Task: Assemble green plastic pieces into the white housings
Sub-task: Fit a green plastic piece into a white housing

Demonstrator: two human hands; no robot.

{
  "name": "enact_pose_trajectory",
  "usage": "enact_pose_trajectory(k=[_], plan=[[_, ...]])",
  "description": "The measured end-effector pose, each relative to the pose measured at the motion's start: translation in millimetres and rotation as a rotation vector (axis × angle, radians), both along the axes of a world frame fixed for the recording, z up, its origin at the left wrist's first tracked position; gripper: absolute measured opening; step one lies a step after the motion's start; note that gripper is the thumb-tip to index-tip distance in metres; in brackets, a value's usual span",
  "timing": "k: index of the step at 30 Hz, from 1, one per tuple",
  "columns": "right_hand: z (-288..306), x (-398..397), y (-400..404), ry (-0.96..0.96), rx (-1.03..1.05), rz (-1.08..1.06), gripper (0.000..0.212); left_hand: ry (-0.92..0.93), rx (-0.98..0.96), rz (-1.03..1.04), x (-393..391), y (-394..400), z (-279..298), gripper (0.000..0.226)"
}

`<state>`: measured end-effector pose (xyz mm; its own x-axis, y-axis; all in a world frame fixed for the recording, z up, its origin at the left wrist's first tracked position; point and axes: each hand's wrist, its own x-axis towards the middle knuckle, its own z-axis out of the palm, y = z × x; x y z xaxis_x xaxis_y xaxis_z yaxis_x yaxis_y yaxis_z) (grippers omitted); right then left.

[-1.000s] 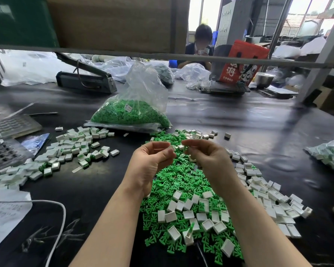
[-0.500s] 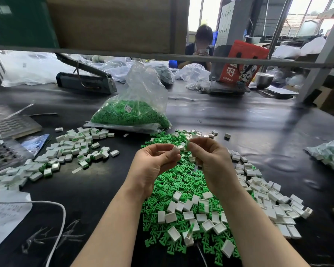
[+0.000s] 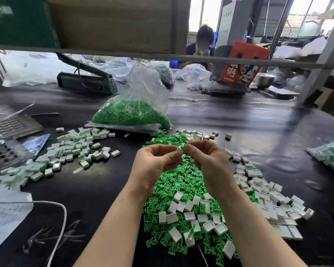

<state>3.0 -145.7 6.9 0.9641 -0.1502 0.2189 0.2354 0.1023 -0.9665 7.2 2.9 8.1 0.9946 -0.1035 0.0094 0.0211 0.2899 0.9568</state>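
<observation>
My left hand (image 3: 155, 162) and my right hand (image 3: 208, 160) meet fingertip to fingertip above the black table. Between them sits a small white housing (image 3: 180, 149) with a green plastic piece (image 3: 183, 145) showing at its top; the left fingers pinch the housing, the right fingers pinch the green piece. Beneath the hands spreads a pile of loose green pieces (image 3: 181, 182) mixed with empty white housings (image 3: 189, 215). More empty housings (image 3: 266, 197) trail off to the right. A heap of housings with green inside (image 3: 73, 149) lies at the left.
A clear bag of green pieces (image 3: 131, 114) stands behind the piles. A metal tray with holes (image 3: 4, 151), paper (image 3: 4, 212) and a white cable (image 3: 60, 224) lie at the left. Another bag (image 3: 330, 153) sits at the right edge. A person (image 3: 202, 47) works across the table.
Both hands have dropped slightly and closed together; the white housing and green piece now sit pressed between the fingertips.
</observation>
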Motion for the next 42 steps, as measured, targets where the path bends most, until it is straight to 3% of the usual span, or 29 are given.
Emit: enact_pose_trajectory(k=[19,33,42], plan=[[-0.9,-0.3,-1.5,-0.010,0.002,0.026,0.005,-0.042,0.021,0.023,-1.7,1.3,3.1,0.033],[-1.0,0.7,1.6,-0.068,0.085,0.033,0.004,0.004,-0.125,-0.044,-1.2,1.0,3.3,0.032],[-3.0,2.1,3.0,-0.131,-0.055,0.006,0.006,-0.029,-0.052,-0.005,-0.9,3.2,3.3,0.030]])
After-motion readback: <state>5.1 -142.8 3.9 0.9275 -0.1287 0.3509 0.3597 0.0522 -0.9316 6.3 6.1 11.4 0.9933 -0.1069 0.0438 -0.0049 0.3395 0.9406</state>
